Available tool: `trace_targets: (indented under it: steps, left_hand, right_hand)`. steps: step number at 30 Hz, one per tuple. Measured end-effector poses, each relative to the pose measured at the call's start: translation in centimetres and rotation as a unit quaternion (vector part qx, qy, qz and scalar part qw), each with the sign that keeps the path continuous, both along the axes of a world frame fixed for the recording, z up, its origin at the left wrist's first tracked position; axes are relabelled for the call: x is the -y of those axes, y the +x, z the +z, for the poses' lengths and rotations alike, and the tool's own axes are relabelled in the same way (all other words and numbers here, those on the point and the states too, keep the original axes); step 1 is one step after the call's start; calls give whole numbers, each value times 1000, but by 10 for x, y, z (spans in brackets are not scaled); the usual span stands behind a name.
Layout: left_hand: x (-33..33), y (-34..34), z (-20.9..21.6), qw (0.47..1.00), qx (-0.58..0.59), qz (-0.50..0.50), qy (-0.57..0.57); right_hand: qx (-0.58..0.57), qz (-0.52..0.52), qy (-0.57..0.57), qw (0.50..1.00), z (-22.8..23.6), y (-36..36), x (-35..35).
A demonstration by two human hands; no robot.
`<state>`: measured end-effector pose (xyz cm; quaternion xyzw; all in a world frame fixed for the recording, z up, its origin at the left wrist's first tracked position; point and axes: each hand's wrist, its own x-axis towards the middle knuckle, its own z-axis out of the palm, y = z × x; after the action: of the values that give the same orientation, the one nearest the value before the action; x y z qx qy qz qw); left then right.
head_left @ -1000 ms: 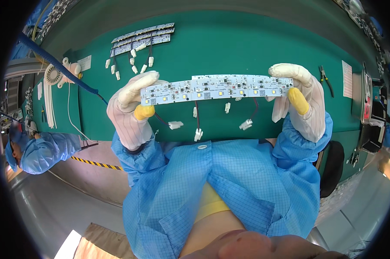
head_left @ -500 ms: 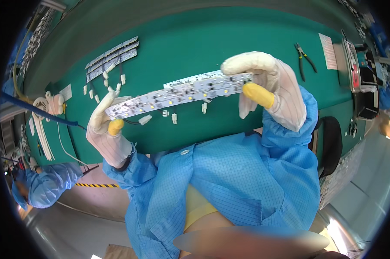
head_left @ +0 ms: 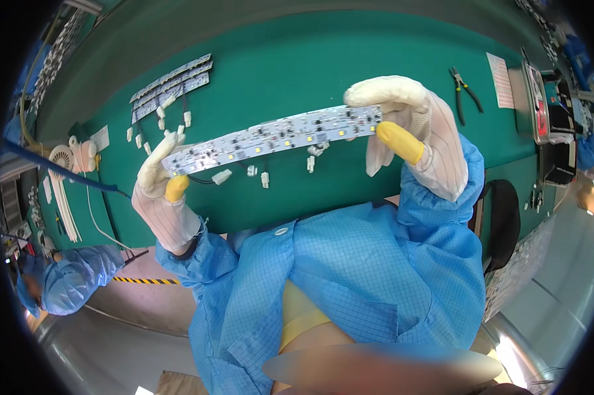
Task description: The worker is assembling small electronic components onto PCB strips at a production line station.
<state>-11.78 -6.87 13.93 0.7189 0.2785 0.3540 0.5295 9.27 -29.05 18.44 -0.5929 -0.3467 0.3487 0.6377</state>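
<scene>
A long white LED circuit board [head_left: 271,137], dotted with small yellow LEDs and dark parts, is held lengthwise above the green mat. My left hand [head_left: 160,176], in a white glove with a yellow thumb cover, pinches its left end. The right end sits between the fingers and yellow-covered thumb of my right hand [head_left: 405,128], gloved alike. Below the board's lower edge show white plugs, among them one connector [head_left: 222,176] on a dark lead and another connector [head_left: 265,180]. What lies directly behind the board is mostly hidden.
Several similar boards [head_left: 172,87] with leads and white plugs lie at the back left. Pliers [head_left: 465,95] with green-and-black handles rest at the right, near a printed sheet [head_left: 500,79] and a metal tray [head_left: 528,99]. A small fan [head_left: 63,160] stands left; another person [head_left: 80,280] sits beyond.
The held board has tilted and risen slightly, now covering most of the board that showed behind it. My right hand has shifted a little to the right. Both hands keep their hold.
</scene>
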Motion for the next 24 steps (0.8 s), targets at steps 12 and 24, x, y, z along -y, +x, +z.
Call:
trace_targets:
  steps: [12,24]
  left_hand:
    - [6,-1,9,995,46,-63,55]
    - [10,2,21,995,62,-81,18]
  right_hand:
    - [94,-88,-68,989,-10,3,-9]
    - [92,-56,-45,993,-20,9,-10]
